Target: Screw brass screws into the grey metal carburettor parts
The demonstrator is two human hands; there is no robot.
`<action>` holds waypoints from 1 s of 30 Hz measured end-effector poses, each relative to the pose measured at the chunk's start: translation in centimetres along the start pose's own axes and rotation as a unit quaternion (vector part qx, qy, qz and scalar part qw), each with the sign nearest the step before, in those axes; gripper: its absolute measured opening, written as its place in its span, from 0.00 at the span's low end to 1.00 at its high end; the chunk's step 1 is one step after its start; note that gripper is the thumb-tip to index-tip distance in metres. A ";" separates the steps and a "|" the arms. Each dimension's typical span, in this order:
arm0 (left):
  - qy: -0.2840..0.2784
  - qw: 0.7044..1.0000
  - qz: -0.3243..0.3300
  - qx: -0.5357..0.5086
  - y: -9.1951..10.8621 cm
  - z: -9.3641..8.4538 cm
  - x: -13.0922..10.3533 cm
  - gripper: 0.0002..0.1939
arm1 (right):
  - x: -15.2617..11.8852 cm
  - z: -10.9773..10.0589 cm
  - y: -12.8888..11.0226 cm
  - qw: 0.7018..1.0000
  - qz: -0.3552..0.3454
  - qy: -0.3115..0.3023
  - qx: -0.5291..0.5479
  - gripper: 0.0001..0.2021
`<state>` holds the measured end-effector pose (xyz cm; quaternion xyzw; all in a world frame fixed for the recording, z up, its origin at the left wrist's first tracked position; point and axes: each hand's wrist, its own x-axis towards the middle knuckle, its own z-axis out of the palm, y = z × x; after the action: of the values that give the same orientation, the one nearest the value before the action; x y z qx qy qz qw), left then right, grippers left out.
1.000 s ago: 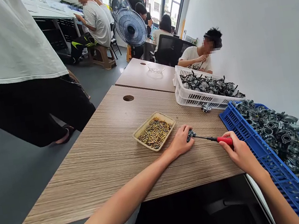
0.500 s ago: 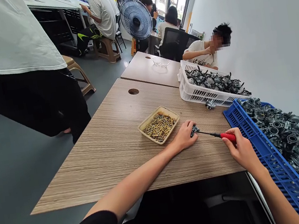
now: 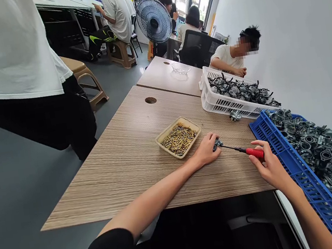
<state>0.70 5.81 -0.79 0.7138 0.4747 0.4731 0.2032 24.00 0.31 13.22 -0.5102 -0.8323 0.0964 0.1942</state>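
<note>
In the head view, we see our left hand (image 3: 209,150) closed over a small metal part (image 3: 218,144), pinning it to the counter (image 3: 122,168) just right of a tray (image 3: 167,151) of brass-coloured pieces (image 3: 179,140). Our right hand (image 3: 270,165) is loosely curled round the red handle of a screwdriver (image 3: 254,153), its shaft aimed at that part; we cannot tell whether the tip is seated. We judge the step to be screwdriver work, calling for a firm left hold and a straight shaft.
</note>
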 end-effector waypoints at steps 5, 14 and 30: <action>-0.003 1.000 -0.007 0.001 0.1 -0.1 0.0 0.20 | 0.0 0.0 0.0 0.998 0.041 0.014 -0.052 0.15; -0.006 1.000 -0.007 0.001 0.1 -0.2 0.1 0.21 | -0.1 0.4 -0.3 0.998 0.036 0.033 -0.038 0.15; -0.010 1.000 -0.004 0.005 0.3 -0.2 0.1 0.20 | -0.3 0.2 0.2 1.000 0.027 0.005 -0.011 0.15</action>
<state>0.65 5.78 -0.43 0.7177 0.4776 0.4627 0.2067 24.24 0.15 12.92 -0.5354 -0.8181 0.0895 0.1900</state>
